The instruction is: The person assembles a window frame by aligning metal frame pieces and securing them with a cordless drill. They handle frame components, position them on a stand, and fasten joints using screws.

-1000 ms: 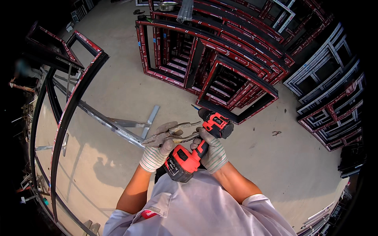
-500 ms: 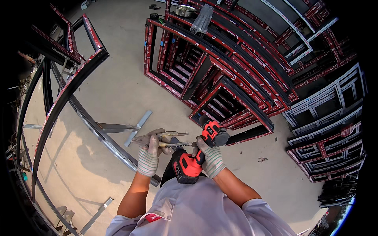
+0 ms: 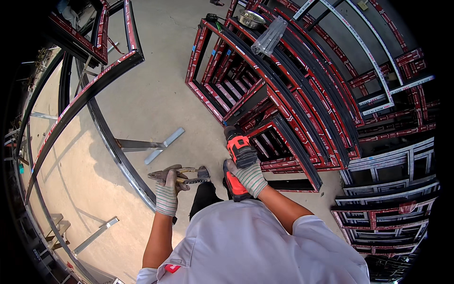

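My left hand (image 3: 167,193), in a striped knit glove, is closed around a pair of pliers (image 3: 193,180). The jaws stick out on its left side and the handles spread to the right, over my shoe. In my right hand (image 3: 250,179), gloved the same way, is a red and black cordless drill (image 3: 241,149), gripped by its handle. The drill's nose points forward, close to the corner of a stack of dark window frames (image 3: 295,144) wrapped in red tape. Its battery end hangs in front of my shirt.
A metal bowl (image 3: 251,19) and a bundle of clear plastic-wrapped strips (image 3: 270,36) lie on the stack. To the left, another frame (image 3: 85,94) rests on a long steel stand with a T-shaped foot (image 3: 164,145). White-taped frames (image 3: 392,165) lean at the right.
My hands have moved farther apart, and the drill has turned from lying across to pointing forward. The pliers stay in my left hand. The whole view has shifted slightly.
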Tool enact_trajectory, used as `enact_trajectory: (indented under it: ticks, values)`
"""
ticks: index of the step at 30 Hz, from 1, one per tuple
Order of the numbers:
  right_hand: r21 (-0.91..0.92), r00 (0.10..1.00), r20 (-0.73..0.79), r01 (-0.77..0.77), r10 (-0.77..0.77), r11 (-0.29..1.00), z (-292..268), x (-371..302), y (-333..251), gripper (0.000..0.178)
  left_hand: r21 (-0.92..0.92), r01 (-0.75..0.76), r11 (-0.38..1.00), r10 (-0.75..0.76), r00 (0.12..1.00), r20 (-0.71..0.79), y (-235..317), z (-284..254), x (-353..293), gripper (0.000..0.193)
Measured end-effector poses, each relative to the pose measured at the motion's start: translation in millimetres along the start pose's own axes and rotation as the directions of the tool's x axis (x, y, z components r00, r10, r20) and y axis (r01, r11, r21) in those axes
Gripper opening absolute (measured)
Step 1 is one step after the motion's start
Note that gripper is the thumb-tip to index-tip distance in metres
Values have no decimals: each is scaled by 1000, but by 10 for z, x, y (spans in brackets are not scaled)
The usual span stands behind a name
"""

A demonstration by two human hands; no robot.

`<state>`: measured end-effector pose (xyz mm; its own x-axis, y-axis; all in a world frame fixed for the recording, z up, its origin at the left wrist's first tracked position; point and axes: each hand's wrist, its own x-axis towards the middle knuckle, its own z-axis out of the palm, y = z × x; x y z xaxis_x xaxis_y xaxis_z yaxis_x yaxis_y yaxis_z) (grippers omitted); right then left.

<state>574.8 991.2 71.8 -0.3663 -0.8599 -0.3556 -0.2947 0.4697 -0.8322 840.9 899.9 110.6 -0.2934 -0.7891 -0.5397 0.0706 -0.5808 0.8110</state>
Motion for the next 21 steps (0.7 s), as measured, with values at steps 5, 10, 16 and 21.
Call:
enact_trajectory:
  ticks: [5, 10, 16, 21]
  values:
    - [-48, 918, 275, 309, -285, 950, -30, 302, -231, 30, -101, 10, 995, -17, 998, -67, -117, 318, -82, 47]
    - [690, 670, 724, -694, 164, -206, -27, 544, -461, 30, -63, -1, 998, -6, 993, -120, 96, 566, -12, 45]
    - [820, 823, 566, -568, 55, 73, 203, 914, -406, 29, -74, -16, 997, 8, 994, -108, 300, 365, 321, 43]
    - [922, 943, 330, -331, 36, 203, 60, 1395, -551, 25, -161, -39, 986, 22, 994, -109, 371, -89, 801, 43]
